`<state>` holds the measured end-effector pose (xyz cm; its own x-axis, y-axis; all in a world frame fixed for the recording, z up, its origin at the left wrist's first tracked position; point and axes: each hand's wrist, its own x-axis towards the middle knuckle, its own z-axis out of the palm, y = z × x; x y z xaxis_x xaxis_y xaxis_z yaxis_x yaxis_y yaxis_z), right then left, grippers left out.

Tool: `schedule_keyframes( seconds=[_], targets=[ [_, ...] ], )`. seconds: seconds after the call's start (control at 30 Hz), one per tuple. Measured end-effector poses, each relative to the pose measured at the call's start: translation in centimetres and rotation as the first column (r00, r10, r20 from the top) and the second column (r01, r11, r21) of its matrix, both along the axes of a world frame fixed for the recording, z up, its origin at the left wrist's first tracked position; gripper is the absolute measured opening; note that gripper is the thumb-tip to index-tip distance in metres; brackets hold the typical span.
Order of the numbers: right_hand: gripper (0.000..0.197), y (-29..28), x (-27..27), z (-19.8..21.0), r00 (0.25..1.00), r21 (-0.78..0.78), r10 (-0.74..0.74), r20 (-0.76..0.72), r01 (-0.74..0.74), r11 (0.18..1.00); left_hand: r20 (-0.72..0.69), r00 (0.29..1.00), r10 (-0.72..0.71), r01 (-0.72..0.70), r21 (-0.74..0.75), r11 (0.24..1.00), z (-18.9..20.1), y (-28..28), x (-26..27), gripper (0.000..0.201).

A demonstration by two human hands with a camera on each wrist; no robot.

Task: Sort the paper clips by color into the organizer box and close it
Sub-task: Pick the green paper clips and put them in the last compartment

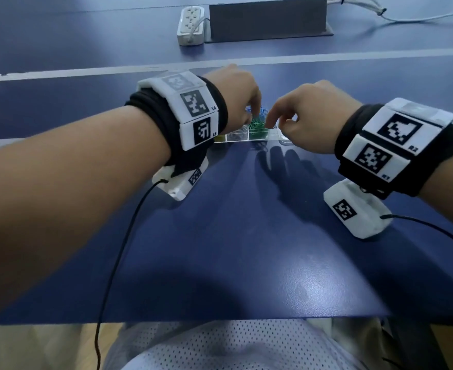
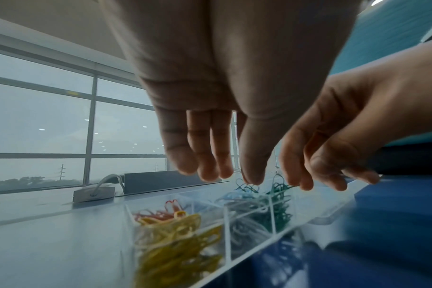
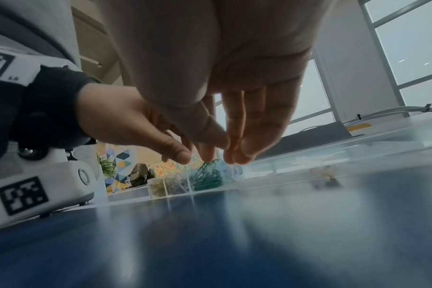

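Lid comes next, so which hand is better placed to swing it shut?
Probably the right hand: it hovers beside the clear lid lying open on that side. The left hand is over the green clips.

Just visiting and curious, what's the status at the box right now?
Both hands, left hand and right hand, over the organizer box, fingers down at the green paper clips. Box open, colors sorted. Nothing in the way.

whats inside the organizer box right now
The organizer box holds yellow clips, red clips, white clips, green clips and light blue clips. Both hands cover its far part.
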<state>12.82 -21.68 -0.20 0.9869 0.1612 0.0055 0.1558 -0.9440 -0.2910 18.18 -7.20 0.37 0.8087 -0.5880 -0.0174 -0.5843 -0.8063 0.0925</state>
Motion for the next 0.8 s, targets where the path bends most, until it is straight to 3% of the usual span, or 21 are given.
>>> schedule_keyframes(
  seconds=[0.27, 0.43, 0.63, 0.8],
  targets=[
    [0.043, 0.8, -0.1, -0.6, 0.998, -0.040, -0.004, -0.060, 0.001, 0.999, -0.069, 0.998, 0.014, -0.020, -0.088, 0.996, -0.2, 0.3, -0.8, 0.032],
    [0.042, 1.0, -0.2, 0.1, 1.000, -0.020, 0.001, 0.021, 0.000, 1.000, -0.067, 0.998, -0.011, 0.003, -0.120, 0.993, -0.3, 1.0, -1.6, 0.039],
    [0.046, 0.9, 0.2, -0.1, 0.999, -0.088, 0.026, -0.038, -0.030, 0.996, -0.110, 0.994, -0.022, 0.009, -0.122, 0.992, -0.4, 1.6, -1.6, 0.049],
    [0.051, 0.8, 0.5, -0.2, 0.998, -0.085, 0.055, 0.011, -0.054, 0.995, -0.060, 0.996, 0.062, -0.073, -0.207, 0.976, -0.5, 3.6, -0.4, 0.062]
  ],
)
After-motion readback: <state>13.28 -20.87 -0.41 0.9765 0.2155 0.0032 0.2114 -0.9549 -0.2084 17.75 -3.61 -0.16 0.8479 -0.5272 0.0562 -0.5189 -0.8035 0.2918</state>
